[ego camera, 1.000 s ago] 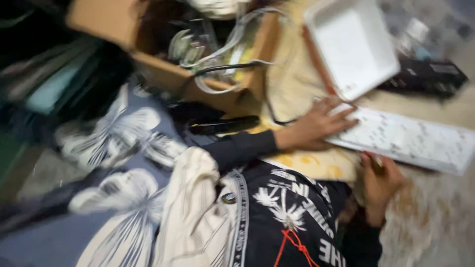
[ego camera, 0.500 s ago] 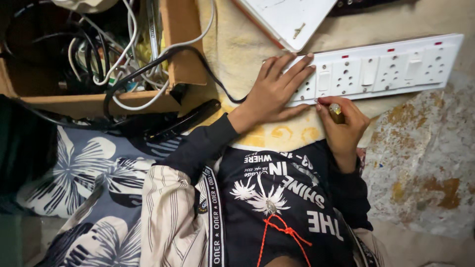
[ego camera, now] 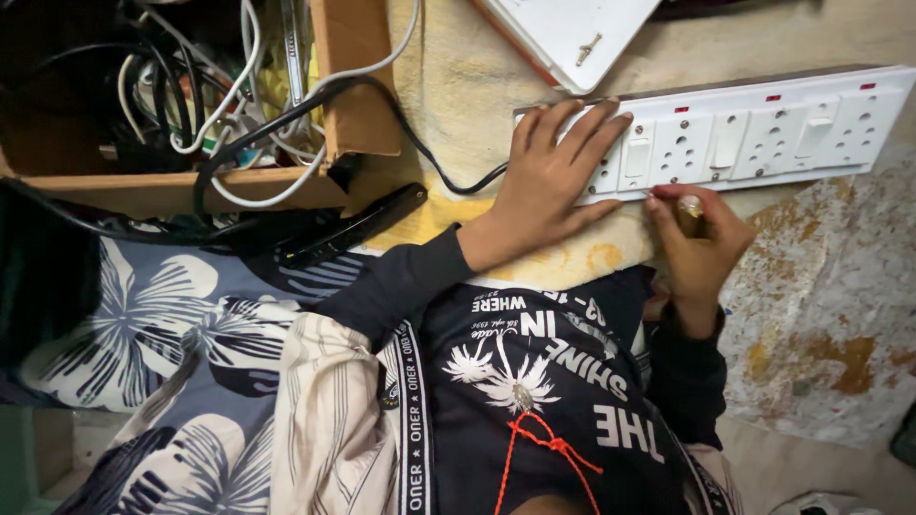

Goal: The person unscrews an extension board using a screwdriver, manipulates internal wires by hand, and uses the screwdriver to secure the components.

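Left hand presses switchboard; cardboard box holds cables.

Long white socket strip – switches up – flat on yellowish cloth.

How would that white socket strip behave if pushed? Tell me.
The white socket strip looks like a rigid long box, so it would probably slide or pivot rather than bend. The left hand lies flat on one end, likely checking that. Its black cord might tug.
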